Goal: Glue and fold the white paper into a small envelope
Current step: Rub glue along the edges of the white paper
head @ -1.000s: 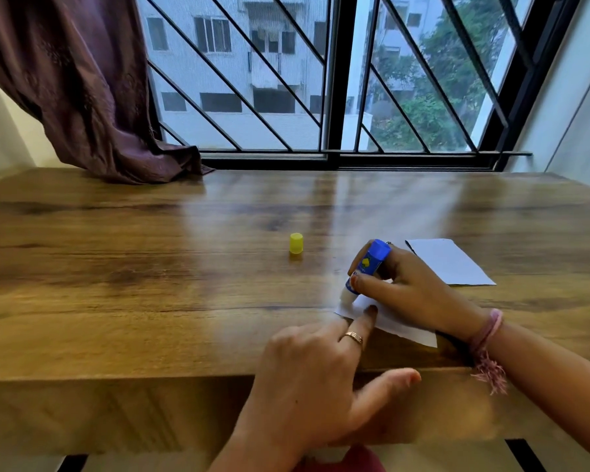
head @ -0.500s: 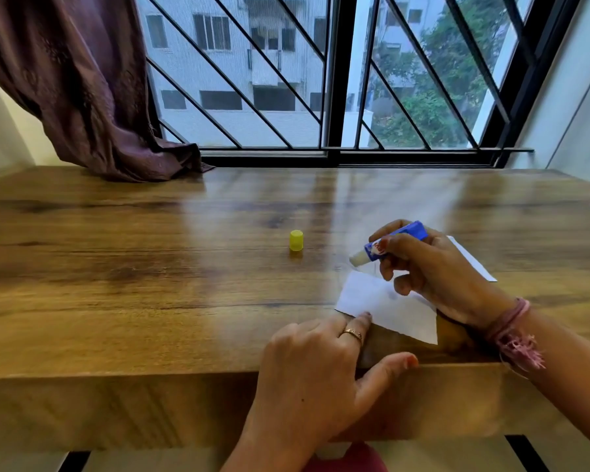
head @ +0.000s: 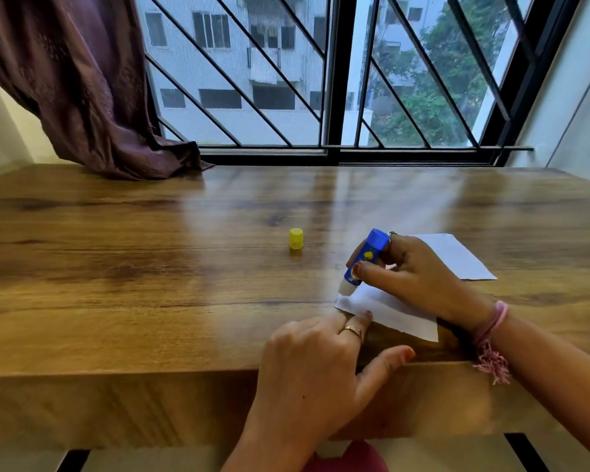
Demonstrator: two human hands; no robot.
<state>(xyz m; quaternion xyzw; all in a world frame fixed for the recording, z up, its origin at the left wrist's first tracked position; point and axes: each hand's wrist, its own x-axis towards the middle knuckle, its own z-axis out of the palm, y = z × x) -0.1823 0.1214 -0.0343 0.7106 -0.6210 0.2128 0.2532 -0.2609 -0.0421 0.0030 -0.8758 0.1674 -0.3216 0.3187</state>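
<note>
A folded white paper lies near the front edge of the wooden table. My right hand grips a blue glue stick, tilted, its white tip touching the paper's left corner. My left hand presses the paper's near-left edge with straight fingertips, thumb spread out over the table's front edge. The stick's yellow cap stands alone on the table, to the left of the glue stick.
A second white sheet lies behind my right hand. A purple curtain drapes onto the table's far left corner. A barred window runs along the back, and a wall closes the right side.
My right hand had lifted the glue stick up and away from the paper; it has now brought the tip back down onto the left corner. My left hand kept pressing the paper.
</note>
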